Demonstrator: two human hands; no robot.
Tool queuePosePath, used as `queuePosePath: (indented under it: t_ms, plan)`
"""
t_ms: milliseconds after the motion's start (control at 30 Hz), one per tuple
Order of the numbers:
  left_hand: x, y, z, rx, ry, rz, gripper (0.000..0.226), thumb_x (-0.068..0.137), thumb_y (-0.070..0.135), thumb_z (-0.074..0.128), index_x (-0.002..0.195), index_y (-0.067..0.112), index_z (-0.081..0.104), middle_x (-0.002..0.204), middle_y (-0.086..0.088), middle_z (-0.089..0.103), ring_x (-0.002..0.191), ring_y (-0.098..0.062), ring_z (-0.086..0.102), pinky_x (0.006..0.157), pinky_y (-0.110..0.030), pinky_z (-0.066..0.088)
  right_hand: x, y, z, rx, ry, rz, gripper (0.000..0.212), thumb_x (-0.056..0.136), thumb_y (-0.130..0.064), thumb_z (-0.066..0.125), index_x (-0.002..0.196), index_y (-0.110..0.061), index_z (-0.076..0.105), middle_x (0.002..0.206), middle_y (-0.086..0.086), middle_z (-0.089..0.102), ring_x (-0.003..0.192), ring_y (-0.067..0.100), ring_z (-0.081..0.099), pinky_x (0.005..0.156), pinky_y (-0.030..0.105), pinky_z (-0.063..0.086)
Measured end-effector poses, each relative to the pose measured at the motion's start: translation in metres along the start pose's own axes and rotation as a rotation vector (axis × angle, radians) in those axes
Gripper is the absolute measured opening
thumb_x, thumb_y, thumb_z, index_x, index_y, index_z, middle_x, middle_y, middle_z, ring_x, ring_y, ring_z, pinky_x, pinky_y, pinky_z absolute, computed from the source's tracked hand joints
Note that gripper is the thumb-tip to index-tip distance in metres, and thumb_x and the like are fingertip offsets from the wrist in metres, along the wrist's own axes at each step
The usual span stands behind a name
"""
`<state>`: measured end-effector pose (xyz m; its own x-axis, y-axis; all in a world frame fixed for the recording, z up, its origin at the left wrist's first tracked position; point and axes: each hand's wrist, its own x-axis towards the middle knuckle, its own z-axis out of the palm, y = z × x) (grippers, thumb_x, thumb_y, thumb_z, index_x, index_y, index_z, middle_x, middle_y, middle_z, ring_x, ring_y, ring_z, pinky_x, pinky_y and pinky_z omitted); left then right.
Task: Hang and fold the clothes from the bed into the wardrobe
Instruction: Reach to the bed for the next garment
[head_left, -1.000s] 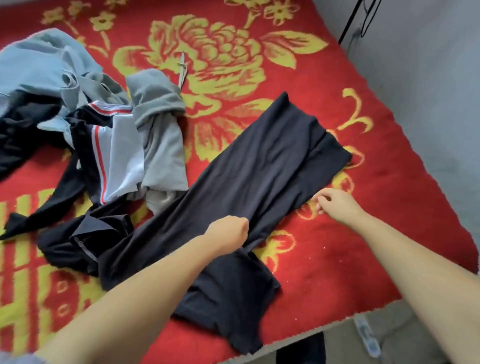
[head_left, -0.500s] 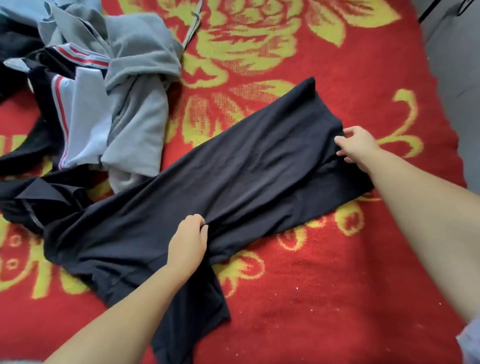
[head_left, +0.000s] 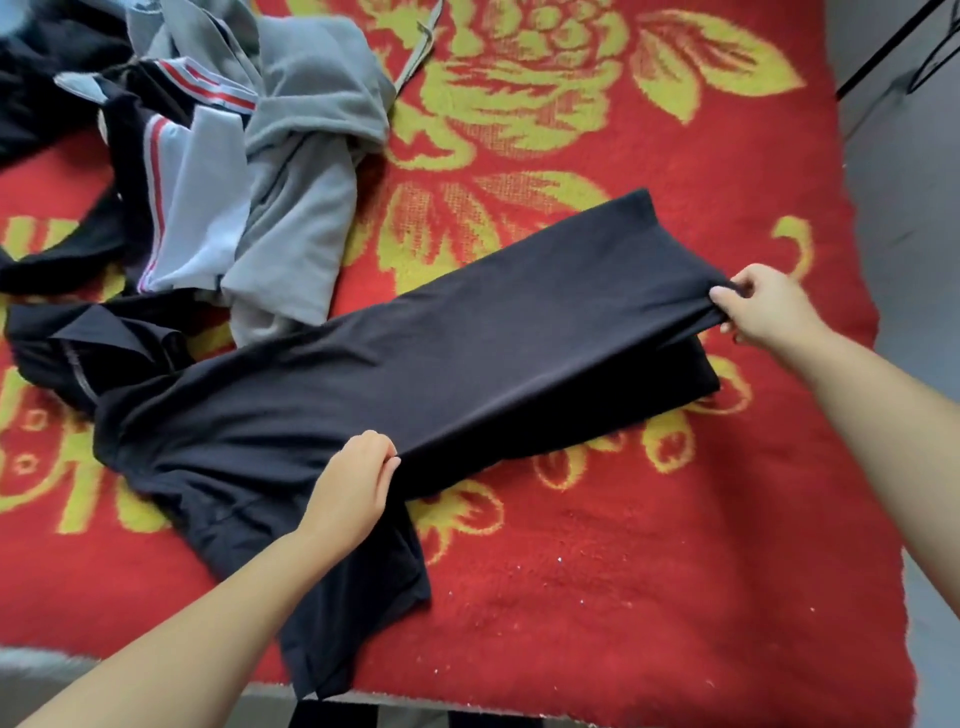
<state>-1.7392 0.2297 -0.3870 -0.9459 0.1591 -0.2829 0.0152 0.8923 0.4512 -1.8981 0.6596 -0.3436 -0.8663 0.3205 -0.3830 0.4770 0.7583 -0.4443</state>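
1. Since the frame half a sec ago: right hand (head_left: 769, 306), which was resting at the far end of the black garment (head_left: 467, 364), now pinches that end and has it raised off the bed; left hand (head_left: 358, 483), which was lying on the near edge mid-length, now pinches that edge. Top layer lifted and taut btwn the two hands, lower layer still flat on the blanket.
2. Landmark = black garment. It lies diagonally across the red-and-yellow blanket (head_left: 623, 545), one end toward the clothes pile (head_left: 249, 171), a loose flap hanging past the bed's near edge.
3. Hand states: right = thumb and fingers pinching bunched cloth at the garment's right end. Left = thumb and fingers pinching the near edge about mid-length, rest of fingers curled.
4. Pile sits just beyond the garment's left end: grey top, striped piece w/ red bands, more dark items. A dark collared piece (head_left: 88, 353) touches or overlaps the garment's left end; can't tell if separate.
5. Step, prob.: folding the garment over lengthwise. Task early, pile untouched, wardrobe not in view.
6. Risks:
 - left end snagged w/ the collared piece, so a pull drags the pile along.
 - only top layer gripped, so layers slide apart and fold goes crooked.
 - overhanging flap could tug the rest off the bed if tension drops.
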Motion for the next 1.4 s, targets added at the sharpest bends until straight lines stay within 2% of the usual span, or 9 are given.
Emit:
queuePosePath:
  t_ms: [133,400,500,600,733,867,967,1233,1400]
  plan:
    - [-0.014,-0.005,0.016,0.158,-0.14,0.109,0.013,0.094,0.014,0.055,0.082,0.01,0.053,0.08,-0.002,0.052,0.074,-0.027,0.051,0.066,-0.038,0.041,-0.023,0.04,0.029,-0.157,-0.08,0.134,0.015,0.094,-0.017,0.053,0.082,-0.008,0.051,0.067,0.01,0.063,0.072,0.026,0.056,0.064,0.031,0.03]
    - [-0.033,-0.014,0.014,-0.064,-0.13,-0.008,0.039,0.095,0.02,0.054,0.132,0.009,0.049,0.126,-0.006,0.055,0.115,-0.024,0.05,0.1,-0.036,0.037,-0.087,0.024,0.084,-0.047,0.172,0.294,0.061,0.09,-0.021,0.061,0.141,-0.004,0.03,0.14,0.027,0.034,0.128,0.044,0.037,0.104,0.049,0.033]
    - [-0.06,-0.039,-0.008,-0.107,0.028,-0.226,0.032,0.091,0.008,0.053,0.123,0.004,0.054,0.121,-0.013,0.055,0.114,-0.029,0.05,0.098,-0.042,0.039,-0.142,-0.021,0.119,0.028,0.15,0.197,0.045,0.091,-0.019,0.056,0.13,-0.001,0.045,0.129,0.023,0.05,0.12,0.039,0.046,0.1,0.045,0.037]
    - [-0.087,-0.086,-0.023,-0.256,0.136,-0.71,0.024,0.089,0.007,0.053,0.112,-0.001,0.054,0.117,-0.02,0.054,0.112,-0.035,0.049,0.094,-0.04,0.039,-0.207,-0.067,0.178,0.073,-0.209,0.077,0.026,0.094,-0.021,0.054,0.1,0.002,0.064,0.106,0.02,0.066,0.105,0.033,0.059,0.087,0.036,0.041]
    - [-0.116,-0.136,-0.021,-0.441,0.027,-1.199,0.047,0.092,0.023,0.059,0.122,-0.01,0.046,0.13,-0.029,0.049,0.122,-0.04,0.045,0.098,-0.038,0.036,-0.279,-0.11,0.261,0.102,-0.521,0.055,0.039,0.094,-0.034,0.059,0.115,-0.002,0.061,0.118,0.014,0.064,0.111,0.026,0.058,0.083,0.027,0.036]
    - [-0.126,-0.143,-0.006,-0.956,0.014,-1.157,0.037,0.089,0.031,0.065,0.1,-0.003,0.056,0.092,-0.023,0.057,0.091,-0.032,0.056,0.077,-0.037,0.044,-0.302,-0.12,0.294,0.158,-0.579,0.112,0.042,0.091,-0.033,0.063,0.124,-0.008,0.06,0.125,0.009,0.063,0.116,0.023,0.057,0.087,0.027,0.04]
    - [-0.123,-0.131,-0.002,-1.345,-0.13,-1.17,0.038,0.087,0.032,0.068,0.114,0.013,0.049,0.095,-0.003,0.057,0.093,-0.021,0.054,0.084,-0.035,0.046,-0.308,-0.116,0.294,0.341,-0.567,0.255,0.023,0.089,-0.018,0.065,0.11,-0.01,0.066,0.113,0.01,0.068,0.095,0.02,0.061,0.078,0.027,0.044]
    - [-0.158,-0.128,-0.027,-1.301,-0.924,-1.124,0.015,0.094,0.018,0.058,0.106,0.009,0.06,0.09,-0.008,0.073,0.077,-0.019,0.069,0.078,-0.035,0.053,-0.326,-0.1,0.242,0.418,-1.019,0.611,0.008,0.089,0.001,0.058,0.09,-0.006,0.06,0.068,0.006,0.07,0.057,0.015,0.067,0.05,0.025,0.054]
    - [-0.15,-0.132,-0.043,-1.551,-0.75,-1.263,0.012,0.097,0.007,0.047,0.095,0.004,0.059,0.075,-0.012,0.073,0.065,-0.024,0.071,0.082,-0.038,0.052,-0.318,-0.13,0.227,0.644,-0.843,0.8,0.002,0.091,-0.002,0.058,0.089,-0.003,0.059,0.063,0.01,0.07,0.051,0.017,0.067,0.042,0.024,0.053]
